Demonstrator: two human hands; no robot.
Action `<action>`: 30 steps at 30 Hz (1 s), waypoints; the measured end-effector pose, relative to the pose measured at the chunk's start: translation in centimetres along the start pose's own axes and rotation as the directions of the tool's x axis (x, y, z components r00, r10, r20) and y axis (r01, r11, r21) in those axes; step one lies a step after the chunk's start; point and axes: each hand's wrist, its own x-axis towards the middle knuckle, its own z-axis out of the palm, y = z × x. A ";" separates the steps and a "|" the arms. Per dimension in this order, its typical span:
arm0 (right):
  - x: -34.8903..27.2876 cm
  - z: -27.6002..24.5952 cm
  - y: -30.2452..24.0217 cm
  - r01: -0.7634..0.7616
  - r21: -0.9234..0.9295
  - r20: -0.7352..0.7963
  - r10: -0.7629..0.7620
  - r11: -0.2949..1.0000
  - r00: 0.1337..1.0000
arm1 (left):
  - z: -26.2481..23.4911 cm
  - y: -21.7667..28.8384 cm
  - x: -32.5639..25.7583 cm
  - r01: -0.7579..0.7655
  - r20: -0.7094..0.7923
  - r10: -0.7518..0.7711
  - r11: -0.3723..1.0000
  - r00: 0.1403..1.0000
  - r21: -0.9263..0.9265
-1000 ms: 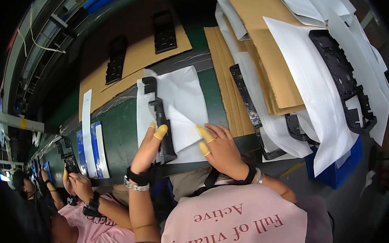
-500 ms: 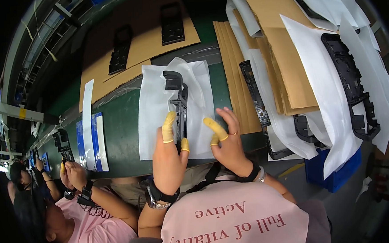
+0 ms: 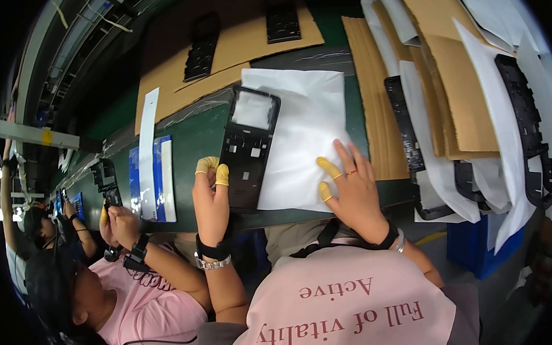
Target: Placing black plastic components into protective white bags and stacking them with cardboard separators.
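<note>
Now left hand (image 3: 211, 197) grips black frame (image 3: 240, 154) by its edge, right hand (image 3: 356, 196) unclenched at white sheet's (image 3: 302, 133) edge.

Your left hand (image 3: 209, 199), yellow covers on its thumb and a fingertip, grips the black frame (image 3: 244, 155) by its left edge; the frame tilts slightly and overlaps the left side of a white sheet (image 3: 314, 119) on the green table (image 3: 189, 146). Your right hand (image 3: 358, 196) spreads its fingers at the sheet's right edge, holding nothing. Beyond, two more frames (image 3: 202, 47) lie on brown cardboard (image 3: 157, 97). To your left, a co-worker in pink (image 3: 151, 306) holds a dark part (image 3: 107, 176). To your right, upright cardboard panels (image 3: 450, 67) stand among white sheets and black frames.
</note>
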 end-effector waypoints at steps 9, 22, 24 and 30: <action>0.1 0.3 0.0 -0.035 -0.083 0.059 0.040 0.996 0.997 | -0.6 8.2 -3.5 -0.050 -0.098 -0.019 0.754 0.995 -0.655; 0.3 0.1 -0.3 -0.031 -0.073 0.093 0.037 0.997 0.995 | -0.6 8.9 -1.8 0.095 0.016 -0.124 0.664 0.992 -0.741; 0.3 -0.1 -0.2 -0.033 -0.074 0.094 0.040 0.997 0.995 | -0.5 8.8 -1.8 0.064 0.010 -0.081 0.689 0.997 -0.722; 0.1 0.1 0.1 -0.017 -0.072 0.089 0.023 0.997 0.996 | 0.2 8.9 -2.4 0.012 -0.055 -0.063 0.763 0.996 -0.646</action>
